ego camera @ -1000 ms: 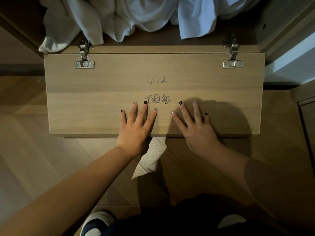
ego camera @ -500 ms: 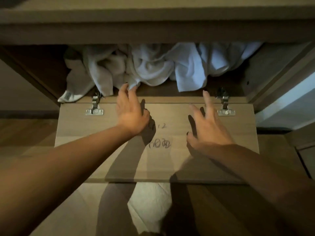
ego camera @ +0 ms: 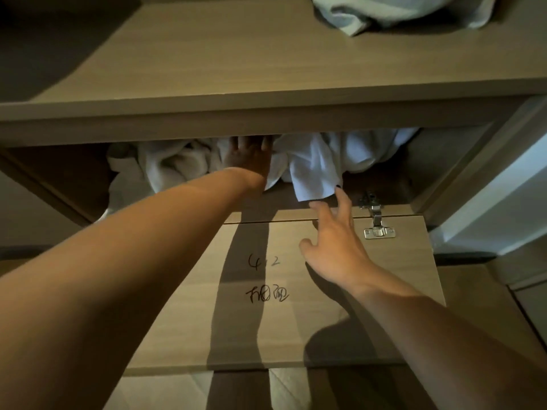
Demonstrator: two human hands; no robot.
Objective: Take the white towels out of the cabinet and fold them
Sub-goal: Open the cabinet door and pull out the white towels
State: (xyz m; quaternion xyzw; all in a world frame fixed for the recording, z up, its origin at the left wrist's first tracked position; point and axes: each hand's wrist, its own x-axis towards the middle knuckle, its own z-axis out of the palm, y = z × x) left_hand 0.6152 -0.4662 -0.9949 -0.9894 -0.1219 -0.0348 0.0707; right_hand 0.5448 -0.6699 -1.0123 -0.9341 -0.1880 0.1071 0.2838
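Observation:
A heap of crumpled white towels [ego camera: 168,167] fills the low cabinet compartment behind the dropped-down door [ego camera: 399,279]. My left hand [ego camera: 248,158] reaches into the compartment and lies against the middle of the heap; its fingers look straight, and their tips are hidden behind the shelf edge. A flat corner of one white towel [ego camera: 313,176] hangs over the compartment's front lip. My right hand [ego camera: 334,241] hovers over the door with spread fingers, its fingertips just below that hanging corner, holding nothing.
A thick wooden shelf [ego camera: 266,116] overhangs the compartment, with another pale towel [ego camera: 384,16] on it at the top right. A metal hinge [ego camera: 376,224] sits on the door right of my right hand. The door bears handwritten marks. Pale cloth [ego camera: 285,389] lies on the floor below.
Both hands left the door panel and moved forward. My left hand went from the door's edge into the towel heap; my right hand advanced toward the hanging towel corner. The view tilted upward.

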